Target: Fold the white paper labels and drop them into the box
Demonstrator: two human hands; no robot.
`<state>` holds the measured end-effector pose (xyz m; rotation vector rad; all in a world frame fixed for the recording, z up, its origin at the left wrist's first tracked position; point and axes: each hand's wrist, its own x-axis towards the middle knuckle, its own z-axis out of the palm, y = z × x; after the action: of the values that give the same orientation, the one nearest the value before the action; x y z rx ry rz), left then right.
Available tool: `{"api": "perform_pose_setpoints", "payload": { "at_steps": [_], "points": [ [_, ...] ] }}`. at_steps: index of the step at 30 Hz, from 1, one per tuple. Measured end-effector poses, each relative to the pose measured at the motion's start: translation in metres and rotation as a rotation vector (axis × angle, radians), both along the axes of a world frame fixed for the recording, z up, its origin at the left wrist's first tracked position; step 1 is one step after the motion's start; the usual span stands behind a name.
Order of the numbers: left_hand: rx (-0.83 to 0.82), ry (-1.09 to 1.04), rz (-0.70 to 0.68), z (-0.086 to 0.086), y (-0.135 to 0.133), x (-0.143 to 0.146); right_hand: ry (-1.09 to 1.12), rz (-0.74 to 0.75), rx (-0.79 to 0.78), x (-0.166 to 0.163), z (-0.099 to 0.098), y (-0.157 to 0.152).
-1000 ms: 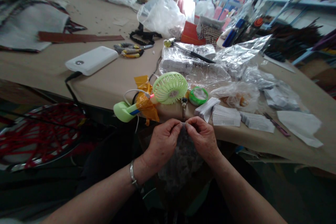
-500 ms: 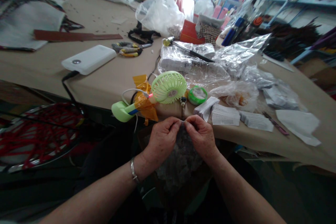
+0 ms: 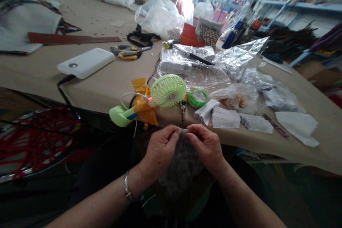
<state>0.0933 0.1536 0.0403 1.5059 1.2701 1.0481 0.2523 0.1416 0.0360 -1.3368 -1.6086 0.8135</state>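
While both hands meet just below the desk (image 3: 112, 85) edge, the left hand (image 3: 160, 149) and right hand (image 3: 207, 146) pinch, thumb against forefinger, the top edge of a clear plastic bag (image 3: 181, 165) that hangs between them over the lap. What fills the bag is a dark, greyish mass too blurred to name. A metal bangle (image 3: 127, 187) sits on the left wrist.

Taking the green handheld fan (image 3: 168, 90) as landmark: it lies on the desk edge just beyond the hands, its handle wrapped in amber tape (image 3: 144, 105). Beside the fan, toward the right hand, stands a small metal tool (image 3: 183, 107) and then a green tape roll (image 3: 197, 98). Past that lie 3 stacks of white printed labels (image 3: 226, 117), and clear bags (image 3: 235, 60), some holding white paper pieces. Behind the fan, a white power bank (image 3: 85, 63) with a black cable rests on the desk, with pliers (image 3: 128, 51) further back. Far behind the fan sits a puffed clear bag (image 3: 160, 16).
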Motion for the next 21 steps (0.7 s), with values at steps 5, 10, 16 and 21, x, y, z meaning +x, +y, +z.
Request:
{"api": "perform_pose_setpoints", "payload": {
  "at_steps": [5,10,16,21],
  "points": [
    [-0.075,0.026,0.035,-0.018,-0.005,-0.005,-0.478,-0.143,0.416,0.036,0.01,-0.006],
    [-0.103,0.087,0.082,-0.035,-0.007,-0.008,-0.927,-0.259,0.527,0.053,-0.004,0.006],
    [-0.176,0.076,0.067,-0.034,-0.013,-0.002,-0.87,-0.285,0.64,0.054,-0.014,0.013],
    [-0.363,-0.162,-0.066,-0.023,-0.016,0.016,-0.704,-0.24,0.69,0.055,-0.002,0.006]
  ]
}}
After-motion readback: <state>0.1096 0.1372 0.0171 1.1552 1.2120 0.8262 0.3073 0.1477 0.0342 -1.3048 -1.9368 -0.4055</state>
